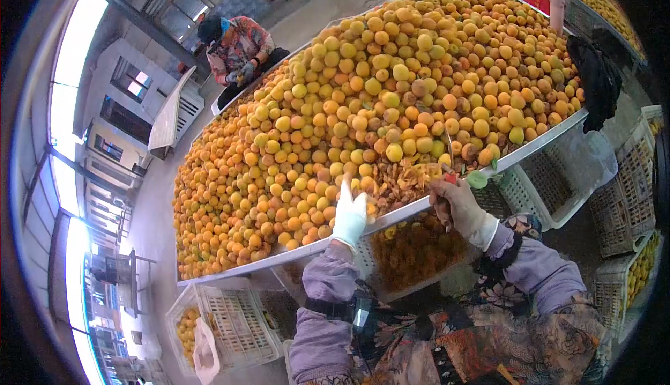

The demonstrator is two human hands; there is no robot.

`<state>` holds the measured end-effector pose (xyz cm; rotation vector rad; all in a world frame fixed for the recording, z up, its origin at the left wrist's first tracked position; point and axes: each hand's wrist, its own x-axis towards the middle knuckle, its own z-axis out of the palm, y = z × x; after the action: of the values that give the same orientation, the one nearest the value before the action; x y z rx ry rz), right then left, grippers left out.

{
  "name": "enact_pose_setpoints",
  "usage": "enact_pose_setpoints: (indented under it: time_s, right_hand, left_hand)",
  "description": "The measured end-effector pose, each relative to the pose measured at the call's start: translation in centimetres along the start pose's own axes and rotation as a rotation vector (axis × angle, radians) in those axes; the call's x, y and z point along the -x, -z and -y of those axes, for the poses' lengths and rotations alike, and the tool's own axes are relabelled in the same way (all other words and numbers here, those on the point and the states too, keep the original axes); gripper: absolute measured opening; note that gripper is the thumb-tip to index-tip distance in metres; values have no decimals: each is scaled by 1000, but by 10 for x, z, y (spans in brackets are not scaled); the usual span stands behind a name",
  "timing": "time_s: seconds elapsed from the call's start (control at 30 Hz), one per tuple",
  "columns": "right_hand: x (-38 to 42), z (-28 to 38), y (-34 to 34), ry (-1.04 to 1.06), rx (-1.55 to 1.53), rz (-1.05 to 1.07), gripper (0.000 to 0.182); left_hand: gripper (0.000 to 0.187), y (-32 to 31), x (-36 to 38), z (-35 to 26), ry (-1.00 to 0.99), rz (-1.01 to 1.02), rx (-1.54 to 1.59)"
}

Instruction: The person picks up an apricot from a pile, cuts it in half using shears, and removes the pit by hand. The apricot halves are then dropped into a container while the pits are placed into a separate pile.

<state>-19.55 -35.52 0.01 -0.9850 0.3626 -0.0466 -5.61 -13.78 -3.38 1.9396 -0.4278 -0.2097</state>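
My left hand, in a white glove, reaches over the near edge of the heap of apricots. Its fingers are stretched out and apart, with the tips against the fruit; no held fruit shows between them. My right hand, in a glove stained dark at the fingers, is closed around the red handle of a small knife. The thin blade points up and away from me over the fruit. Between my hands, cut apricot pieces and brownish scraps lie by the table's metal rim.
Across the heap a person sits bent over their hands. Under the near rim stand a crate of apricot pieces, white plastic crates and a lined crate. A black bag hangs at the right corner. Green leaves lie by the knife.
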Motion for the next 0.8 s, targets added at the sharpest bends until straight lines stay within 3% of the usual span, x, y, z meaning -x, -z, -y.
enact_pose_setpoints:
  time_s: [0.1,0.17,0.23,0.33,0.47,0.57,0.63,0.7,0.8]
  right_hand:
    - [2,6,-1,-53,-94,-112,25]
    - [7,15,0,-64,-80,-55,24]
    - [3,11,8,-66,-109,-48,25]
    - [3,13,11,-97,-122,-21,25]
    - [7,12,16,-138,-94,35,26]
    - [7,14,12,-128,-45,46,27]
    - [6,15,10,-139,-55,27,27]
    - [6,10,11,-162,-63,7,28]
    - [5,5,15,-154,-104,22,21]
  left_hand:
    - [62,-4,-8,-13,65,-36,-31]
    - [54,-7,-13,-12,-44,-130,-124]
    - [46,-6,-12,-20,14,-139,-213]
    - [40,-2,-3,-45,-15,-37,-327]
    - [40,-1,-4,-35,-161,-64,-415]
    - [44,-1,-11,-25,-75,-111,-486]
    - [46,-6,-7,-29,-60,-117,-437]
    - [40,-8,1,-33,-107,-187,-418]
    - [27,-10,19,-49,-114,-132,-244]
